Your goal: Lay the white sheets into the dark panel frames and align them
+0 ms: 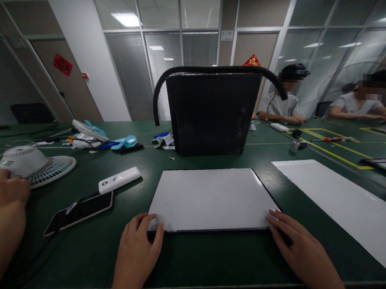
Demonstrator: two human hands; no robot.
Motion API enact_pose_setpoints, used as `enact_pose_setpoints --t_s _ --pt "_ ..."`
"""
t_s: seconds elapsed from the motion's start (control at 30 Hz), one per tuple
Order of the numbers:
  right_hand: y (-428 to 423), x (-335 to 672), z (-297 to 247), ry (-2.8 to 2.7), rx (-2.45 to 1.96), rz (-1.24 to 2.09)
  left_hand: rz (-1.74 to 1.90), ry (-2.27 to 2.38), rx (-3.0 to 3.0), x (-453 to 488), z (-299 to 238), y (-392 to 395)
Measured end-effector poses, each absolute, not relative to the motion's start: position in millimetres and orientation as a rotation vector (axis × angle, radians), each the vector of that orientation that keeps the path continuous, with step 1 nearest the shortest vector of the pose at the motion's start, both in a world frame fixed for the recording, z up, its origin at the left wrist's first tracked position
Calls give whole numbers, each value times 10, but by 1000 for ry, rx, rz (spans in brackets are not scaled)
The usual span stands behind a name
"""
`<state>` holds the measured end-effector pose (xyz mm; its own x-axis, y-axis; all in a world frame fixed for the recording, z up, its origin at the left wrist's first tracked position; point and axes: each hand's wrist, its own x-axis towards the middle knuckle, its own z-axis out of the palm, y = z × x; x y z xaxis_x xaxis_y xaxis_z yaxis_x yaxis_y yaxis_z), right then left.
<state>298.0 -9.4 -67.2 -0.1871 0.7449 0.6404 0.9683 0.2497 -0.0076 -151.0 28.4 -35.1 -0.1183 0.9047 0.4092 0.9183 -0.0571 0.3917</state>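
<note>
A white rectangular panel with a thin black frame [211,200] lies flat on the green table in front of me. At its near left corner, my left hand [139,241] grips the edge, thumb and fingers on either side of the corner. My right hand [296,244] holds the near right corner in much the same way, fingertips on the panel's surface and edge. The undersides of both corners are hidden. Right of the panel lies a large white sheet [343,199].
A black bin-like box [214,113] with a black tube over it stands behind the panel. Leftward are a white power bank [119,180], a phone [80,211] and a white fan [25,162] under another person's hand [5,189]. Two people sit at the far right.
</note>
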Motion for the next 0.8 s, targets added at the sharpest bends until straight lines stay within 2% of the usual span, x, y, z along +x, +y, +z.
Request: enact_pose_setpoints --t_s 0.8 --pt "-79 3032 -740 -1997 -1545 -497 -632 -1971 -2165 -1510 -446 300"
